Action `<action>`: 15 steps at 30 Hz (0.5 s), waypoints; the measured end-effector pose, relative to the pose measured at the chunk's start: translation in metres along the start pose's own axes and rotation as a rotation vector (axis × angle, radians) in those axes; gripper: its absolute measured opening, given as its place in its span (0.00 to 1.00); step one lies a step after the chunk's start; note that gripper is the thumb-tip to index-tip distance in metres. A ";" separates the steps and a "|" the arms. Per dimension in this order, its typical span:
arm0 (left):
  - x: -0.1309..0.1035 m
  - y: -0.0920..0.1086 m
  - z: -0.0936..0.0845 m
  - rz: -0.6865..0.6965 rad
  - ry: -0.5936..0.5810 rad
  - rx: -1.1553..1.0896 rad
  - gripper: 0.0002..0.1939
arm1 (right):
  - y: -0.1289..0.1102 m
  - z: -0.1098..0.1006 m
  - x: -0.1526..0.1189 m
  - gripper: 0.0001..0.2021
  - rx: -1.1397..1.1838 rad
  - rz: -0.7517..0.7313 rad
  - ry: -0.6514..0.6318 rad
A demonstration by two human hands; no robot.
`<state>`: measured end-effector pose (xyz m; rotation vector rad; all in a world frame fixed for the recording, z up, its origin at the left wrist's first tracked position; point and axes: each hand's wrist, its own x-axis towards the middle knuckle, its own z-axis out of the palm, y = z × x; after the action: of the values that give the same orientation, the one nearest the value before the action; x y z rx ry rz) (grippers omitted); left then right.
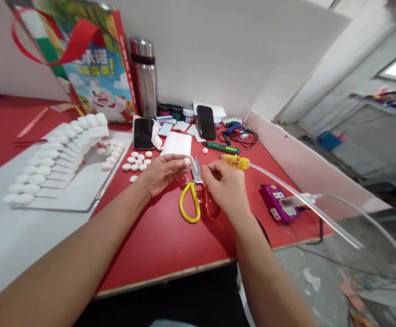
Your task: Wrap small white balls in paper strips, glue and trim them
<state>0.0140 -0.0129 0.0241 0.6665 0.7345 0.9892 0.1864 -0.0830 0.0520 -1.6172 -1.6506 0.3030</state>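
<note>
My left hand point(166, 172) is closed, pinching a small white piece point(187, 161) between thumb and fingertips. Scissors point(197, 175) with one yellow and one orange-red handle lie between my hands, blades slightly apart. My right hand point(223, 179) is closed beside them, its curled fingers hiding whatever they may hold. Just beyond it is a yellow glue gun point(235, 161) with a long clear stick trailing to the right. White oval pieces point(134, 167) lie left of my left hand. Farther left, rows of white ovals on thin sticks point(46, 170) rest on a white board point(78, 197).
A colourful bag point(98, 81) and a steel flask point(145, 79) stand at the back of the red table point(170, 240). Two phones point(143, 134), small jars point(176, 113) and a green tool point(222, 147) lie behind my hands. A purple power block point(278, 204) with cables sits right.
</note>
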 end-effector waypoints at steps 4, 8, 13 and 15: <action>0.001 -0.002 -0.001 0.004 -0.018 -0.033 0.10 | 0.009 -0.034 -0.031 0.14 -0.458 0.016 0.104; 0.003 -0.004 -0.003 0.003 -0.039 -0.032 0.11 | 0.030 -0.051 -0.032 0.14 -0.628 0.117 0.156; 0.003 -0.002 -0.004 0.004 -0.004 0.000 0.13 | 0.058 -0.045 0.000 0.17 -0.489 0.256 0.054; 0.003 -0.002 -0.004 0.013 0.008 -0.003 0.13 | 0.070 -0.038 0.010 0.15 -0.252 0.311 0.029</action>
<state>0.0128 -0.0103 0.0193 0.6655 0.7362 1.0053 0.2646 -0.0762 0.0346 -2.0629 -1.4579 0.2317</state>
